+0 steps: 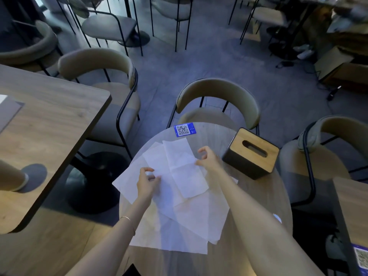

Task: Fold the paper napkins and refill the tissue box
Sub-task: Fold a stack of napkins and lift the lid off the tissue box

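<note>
Several white paper napkins (179, 212) lie spread and overlapping on a round wooden table (249, 198). One long, creased napkin (183, 166) lies on top, reaching toward the far edge. My left hand (148, 183) pinches the napkins at its left side. My right hand (208, 158) pinches the right edge of that top napkin, fingers curled. A dark tissue box (250, 154) with a light wooden lid and an oval slot stands at the table's right, just beyond my right hand. No tissue shows in the slot.
A blue QR code sticker (184, 129) sits at the table's far edge. Beige chairs (217, 96) with black frames ring the table. A larger wooden table (43, 132) stands to the left, another table corner (352, 206) at the right.
</note>
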### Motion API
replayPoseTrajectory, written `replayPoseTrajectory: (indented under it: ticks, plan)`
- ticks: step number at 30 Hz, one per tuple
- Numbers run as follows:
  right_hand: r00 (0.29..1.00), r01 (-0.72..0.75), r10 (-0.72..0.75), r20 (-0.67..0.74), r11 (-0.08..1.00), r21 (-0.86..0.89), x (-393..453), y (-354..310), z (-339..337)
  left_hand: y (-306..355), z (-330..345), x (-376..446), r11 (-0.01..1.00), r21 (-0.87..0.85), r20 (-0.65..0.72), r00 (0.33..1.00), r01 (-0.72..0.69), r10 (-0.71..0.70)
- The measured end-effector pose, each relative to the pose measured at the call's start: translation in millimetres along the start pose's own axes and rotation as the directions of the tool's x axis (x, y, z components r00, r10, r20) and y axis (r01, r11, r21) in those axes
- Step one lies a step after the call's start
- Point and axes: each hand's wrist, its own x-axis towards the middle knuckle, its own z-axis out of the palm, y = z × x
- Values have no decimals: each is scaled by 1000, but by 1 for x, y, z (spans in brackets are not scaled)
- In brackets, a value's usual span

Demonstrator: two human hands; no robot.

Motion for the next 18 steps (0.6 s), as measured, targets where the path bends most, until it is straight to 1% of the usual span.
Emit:
replayPoseTrajectory:
  ticks: [2, 3, 5, 12, 15, 18]
  plan:
    - [995, 102, -97, 33, 971, -216, 0, 1, 4, 1, 0, -1, 1000, 20, 22, 1000, -4, 4]
    - [991, 136, -128, 46, 949, -285, 0, 1, 7, 2, 0, -1, 999, 34, 27, 1000, -6, 5]
    - [988, 155, -151, 37, 923, -352, -2, 2, 11, 1, 1, -1, 998, 63, 34, 999, -18, 15]
    - [983, 137, -164, -80, 952, -274, -6, 7, 12, 0, -9, 2, 991, 122, 9, 999, -49, 48]
    - [988, 145, -155, -21, 957, -250, -5, 4, 10, -2, -10, 4, 992, 107, 1, 998, -69, 70]
    - [981, 182, -192, 1, 931, -318, 1, 3, 16, -3, -8, 8, 991, 103, -9, 997, -80, 81]
